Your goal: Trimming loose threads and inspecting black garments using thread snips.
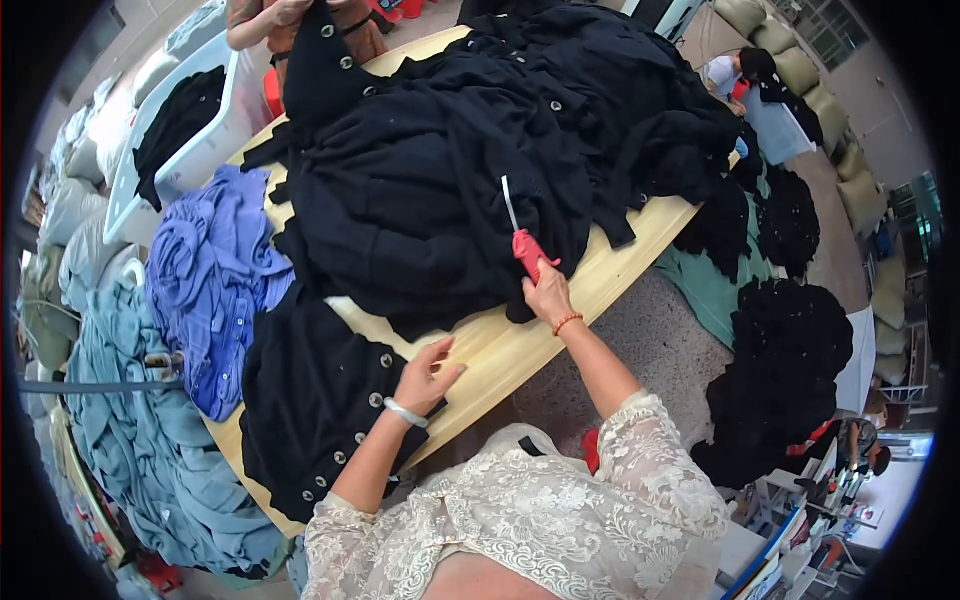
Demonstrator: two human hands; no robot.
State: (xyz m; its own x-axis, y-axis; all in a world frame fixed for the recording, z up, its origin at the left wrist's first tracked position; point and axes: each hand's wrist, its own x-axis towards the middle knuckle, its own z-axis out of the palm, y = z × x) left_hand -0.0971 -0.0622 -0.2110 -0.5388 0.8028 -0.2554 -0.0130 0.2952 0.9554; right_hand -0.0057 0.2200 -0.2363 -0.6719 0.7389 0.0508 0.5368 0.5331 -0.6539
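Note:
My right hand (549,295) grips a red-handled tool (526,251) with a long thin pale rod, shaped like a long-neck lighter. Its rod points away from me over a big heap of black knit garments (420,190) on the table. To the left, my left hand (428,378) hovers by the table's near edge, fingers apart and slightly bent, with nothing in it. Beside that wrist lies a black garment with shiny round buttons (310,390), hanging partly over the edge. Folds hide where one garment of the heap ends and another starts.
The pale wooden table (630,240) slants across the view. Purple garments (215,270) and blue-green garments (150,440) are piled at left, near a white bin (217,135). Across the table a person (262,25) holds up a black garment. More black garments (780,380) lie at right.

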